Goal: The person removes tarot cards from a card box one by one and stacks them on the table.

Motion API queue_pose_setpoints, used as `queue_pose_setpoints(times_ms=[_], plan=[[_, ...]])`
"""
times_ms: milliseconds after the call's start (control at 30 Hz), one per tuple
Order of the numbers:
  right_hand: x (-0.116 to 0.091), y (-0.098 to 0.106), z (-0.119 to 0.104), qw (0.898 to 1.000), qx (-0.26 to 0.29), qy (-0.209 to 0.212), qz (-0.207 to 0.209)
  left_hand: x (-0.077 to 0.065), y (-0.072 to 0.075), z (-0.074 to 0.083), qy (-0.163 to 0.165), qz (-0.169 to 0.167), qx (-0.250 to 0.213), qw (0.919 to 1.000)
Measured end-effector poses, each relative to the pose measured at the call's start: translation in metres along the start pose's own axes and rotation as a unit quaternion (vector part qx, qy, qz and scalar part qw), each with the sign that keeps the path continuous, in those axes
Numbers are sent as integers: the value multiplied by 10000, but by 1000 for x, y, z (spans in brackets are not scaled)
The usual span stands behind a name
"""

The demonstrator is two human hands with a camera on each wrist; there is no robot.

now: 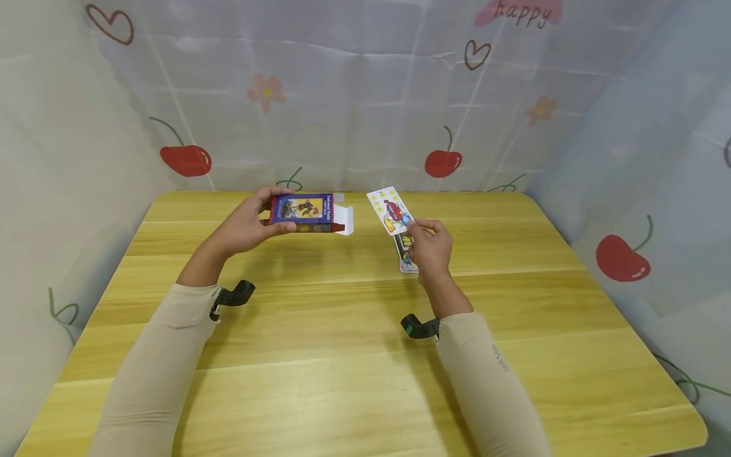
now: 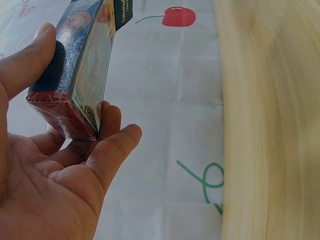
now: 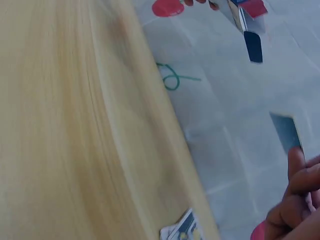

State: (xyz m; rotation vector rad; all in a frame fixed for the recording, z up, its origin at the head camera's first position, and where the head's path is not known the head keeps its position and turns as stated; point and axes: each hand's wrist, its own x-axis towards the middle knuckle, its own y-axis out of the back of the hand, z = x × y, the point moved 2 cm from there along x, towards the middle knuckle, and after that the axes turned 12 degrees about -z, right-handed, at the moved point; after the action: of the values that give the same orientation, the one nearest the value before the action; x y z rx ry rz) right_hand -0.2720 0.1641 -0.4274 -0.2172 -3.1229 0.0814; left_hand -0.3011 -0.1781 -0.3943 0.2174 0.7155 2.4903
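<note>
My left hand (image 1: 245,222) grips a blue and red tarot card box (image 1: 302,209) between thumb and fingers, raised above the table. The box lies on its side in the hand, its white end flap (image 1: 345,219) standing out toward the right. In the left wrist view the box (image 2: 75,65) rests against the fingers, thumb on one face. My right hand (image 1: 431,247) pinches a picture card (image 1: 391,211) by its lower corner, face up, a short way right of the flap. Beneath that hand, a small pile of cards (image 1: 407,257) lies on the table, partly hidden by the hand.
The wooden table (image 1: 320,355) has rounded corners and spreads out toward me. White curtains (image 1: 354,95) printed with cherries and flowers hang behind it and at both sides. A black wrist camera (image 1: 235,295) sits on the left sleeve, another camera (image 1: 419,327) on the right.
</note>
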Motion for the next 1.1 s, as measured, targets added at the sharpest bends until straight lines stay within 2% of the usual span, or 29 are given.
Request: queue_pose_setpoints(times_ms=[200, 300, 433, 600, 733, 967, 1100], plan=[[5, 18, 24, 9919, -49, -367, 1217, 0, 2, 0, -27, 9, 80, 10000], [7, 25, 37, 9862, -200, -593, 1536, 1, 2, 0, -20, -10, 54, 10000], [7, 31, 49, 9800, -477, -672, 1810, 1, 1, 1, -5, -26, 14, 10000], [5, 35, 55, 9757, -760, -635, 1957, 3, 0, 2, -29, -40, 11, 10000], [3, 36, 55, 9715, -1223, -661, 1920, 4, -1, 2, -40, -42, 46, 10000], [2, 36, 58, 9589, -2006, -617, 1910, 3, 0, 1, -43, -54, 49, 10000], [2, 34, 55, 9483, -2549, -817, 1706, 1, 2, 1, -4, -63, 69, 10000]])
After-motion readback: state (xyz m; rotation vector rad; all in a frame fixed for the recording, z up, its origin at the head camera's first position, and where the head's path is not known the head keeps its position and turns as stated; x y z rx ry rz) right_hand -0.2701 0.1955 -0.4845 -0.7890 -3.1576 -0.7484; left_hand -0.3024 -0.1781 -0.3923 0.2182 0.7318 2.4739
